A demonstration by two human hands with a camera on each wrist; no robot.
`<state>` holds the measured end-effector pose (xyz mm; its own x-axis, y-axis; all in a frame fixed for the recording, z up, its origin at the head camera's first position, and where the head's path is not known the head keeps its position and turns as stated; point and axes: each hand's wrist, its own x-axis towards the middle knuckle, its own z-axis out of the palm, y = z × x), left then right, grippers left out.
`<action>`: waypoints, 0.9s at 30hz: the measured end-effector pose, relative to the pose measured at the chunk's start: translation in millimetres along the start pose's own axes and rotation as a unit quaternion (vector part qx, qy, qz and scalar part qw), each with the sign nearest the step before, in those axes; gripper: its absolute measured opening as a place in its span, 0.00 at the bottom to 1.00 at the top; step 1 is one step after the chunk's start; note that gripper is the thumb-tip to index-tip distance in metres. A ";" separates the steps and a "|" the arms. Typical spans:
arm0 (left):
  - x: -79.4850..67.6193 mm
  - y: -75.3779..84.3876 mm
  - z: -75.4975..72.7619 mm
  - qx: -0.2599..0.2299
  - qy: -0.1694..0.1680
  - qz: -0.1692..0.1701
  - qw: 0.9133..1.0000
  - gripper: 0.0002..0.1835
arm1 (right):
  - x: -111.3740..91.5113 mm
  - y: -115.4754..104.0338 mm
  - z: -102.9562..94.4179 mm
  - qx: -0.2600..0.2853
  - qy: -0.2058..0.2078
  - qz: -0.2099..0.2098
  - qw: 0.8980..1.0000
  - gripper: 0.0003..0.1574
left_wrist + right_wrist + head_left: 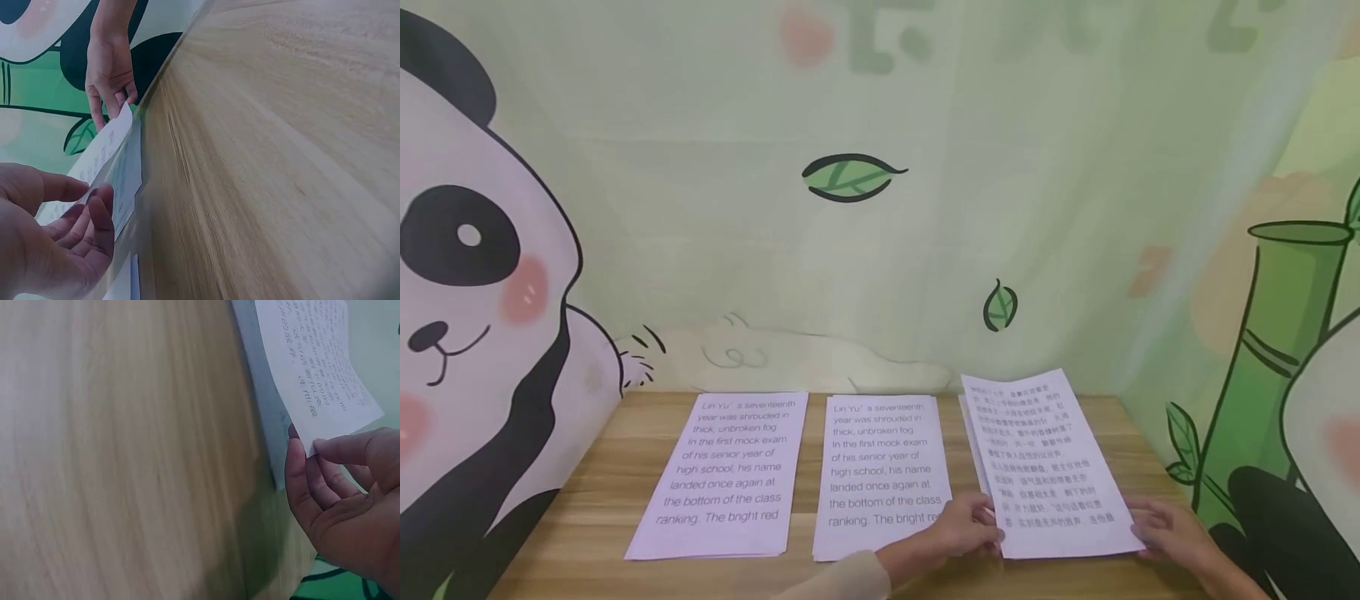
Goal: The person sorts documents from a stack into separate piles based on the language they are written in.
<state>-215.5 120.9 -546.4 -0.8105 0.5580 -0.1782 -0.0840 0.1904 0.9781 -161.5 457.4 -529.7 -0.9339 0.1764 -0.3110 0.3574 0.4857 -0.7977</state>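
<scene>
A white sheet of paper [1048, 467] printed with Chinese characters is held at its near corners, raised above another paper [129, 187] on the table. My left hand [966, 525] pinches its near left corner between thumb and fingers. At the near right corner, my right hand [1172, 533] pinches the sheet; in the right wrist view the thumb of this hand [350, 481] lies on top with fingers beneath. The left wrist view shows a gap between the held sheet and the paper below, with my left hand [62, 231] closest to the camera.
Two paper stacks with large English text, one in the middle [880, 467] and one at the left [726, 475], lie on the wooden table [587, 500]. Behind the table hangs a green backdrop [737, 208] with pandas, leaves and bamboo.
</scene>
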 end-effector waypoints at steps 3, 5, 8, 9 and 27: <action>2.9 -0.9 3.9 0.001 0.003 -0.006 1.000 0.14 | 0.0 5.0 0.4 -0.007 -0.001 -0.001 1.000 0.33; 4.8 -1.6 5.8 0.000 0.001 -0.014 1.000 0.13 | 1.0 8.3 1.5 -0.010 -0.002 0.005 1.000 0.32; 7.0 -2.9 6.3 0.003 0.001 -0.022 1.000 0.12 | 4.4 12.3 4.1 -0.012 -0.001 0.010 1.000 0.32; 7.3 -3.3 5.8 0.008 0.002 -0.024 1.000 0.11 | 5.9 13.4 5.2 -0.012 0.001 0.012 1.000 0.32; 6.1 -2.5 -35.2 0.062 -0.002 -0.019 0.998 0.16 | 14.3 19.1 4.3 -0.100 0.074 -0.025 0.992 0.30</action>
<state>-240.7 95.4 -546.2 -0.8052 0.5522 -0.2161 -0.0425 0.3097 0.9499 -167.9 465.4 -551.6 -0.9468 0.2647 -0.1829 0.3157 0.6550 -0.6865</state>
